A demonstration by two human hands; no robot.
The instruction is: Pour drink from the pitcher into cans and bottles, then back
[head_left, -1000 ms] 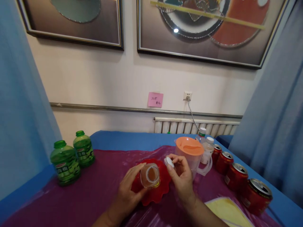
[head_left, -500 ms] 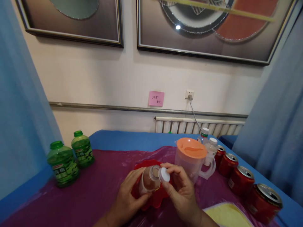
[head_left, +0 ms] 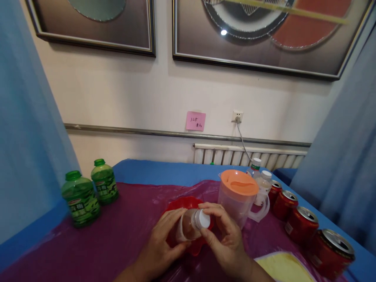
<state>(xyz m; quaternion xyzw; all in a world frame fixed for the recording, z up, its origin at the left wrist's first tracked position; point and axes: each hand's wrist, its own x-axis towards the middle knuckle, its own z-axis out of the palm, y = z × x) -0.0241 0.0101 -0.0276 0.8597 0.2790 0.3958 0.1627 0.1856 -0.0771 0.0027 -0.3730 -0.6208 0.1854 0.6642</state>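
My left hand (head_left: 160,244) is wrapped round a small clear bottle (head_left: 185,230) with brownish liquid, held tilted over a red scalloped bowl (head_left: 183,205). My right hand (head_left: 225,239) pinches the white cap (head_left: 202,219), which sits on the bottle's mouth. Both hands are low in the middle of the view, above the purple plastic sheet (head_left: 129,227).
A clear pitcher with an orange lid (head_left: 238,194) stands just right of my hands. Behind it are two small white-capped bottles (head_left: 261,184). Several red cans (head_left: 302,227) line the right edge. Two green bottles (head_left: 91,192) stand at the left. A yellow cloth (head_left: 286,266) lies bottom right.
The cap, held apart from the open bottle a second ago, has come down onto the bottle's mouth. The bottle has tilted further toward my right hand.
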